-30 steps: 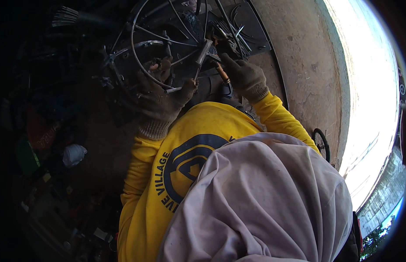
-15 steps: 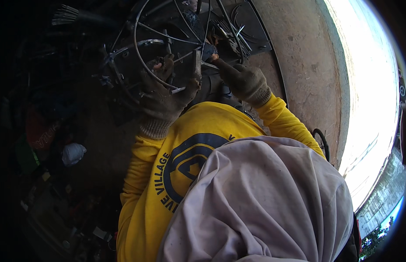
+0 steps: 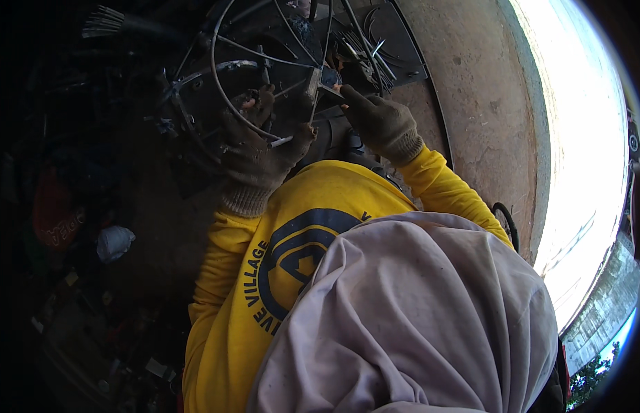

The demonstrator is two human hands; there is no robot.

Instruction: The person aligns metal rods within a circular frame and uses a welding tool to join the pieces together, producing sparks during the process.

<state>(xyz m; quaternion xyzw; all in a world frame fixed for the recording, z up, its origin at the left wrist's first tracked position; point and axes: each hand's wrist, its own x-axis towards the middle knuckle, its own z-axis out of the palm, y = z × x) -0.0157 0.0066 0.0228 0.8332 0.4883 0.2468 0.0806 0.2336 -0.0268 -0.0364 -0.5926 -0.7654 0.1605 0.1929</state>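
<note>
A round frame of thin curved metal rods (image 3: pixel 214 65) stands in front of me. My left hand (image 3: pixel 254 148), in a brown work glove with worn fingertips, is closed around a rod near its lower rim. A thin upright metal piece (image 3: pixel 315 110) rises by the left thumb; whether the thumb grips it is unclear. My right hand (image 3: pixel 382 124), gloved too, is closed on the light handle of a hammer (image 3: pixel 311 86). The hammer's blocky head is just above that thin piece, inside or beside the frame; contact cannot be made out.
Beyond the right hand, a dark metal sheet (image 3: pixel 406 58) bears a bundle of loose rods (image 3: pixel 378 58). A bristle-like bunch (image 3: pixel 103 24) lies far left. A white bag (image 3: pixel 115 242) and a red thing (image 3: pixel 58 210) lie in deep shadow at left. Bright ground borders the right.
The hammer head has risen a little and tilted away from the left thumb, uncovering the thin upright piece. My right hand has shifted slightly. The left hand and the frame stay put.
</note>
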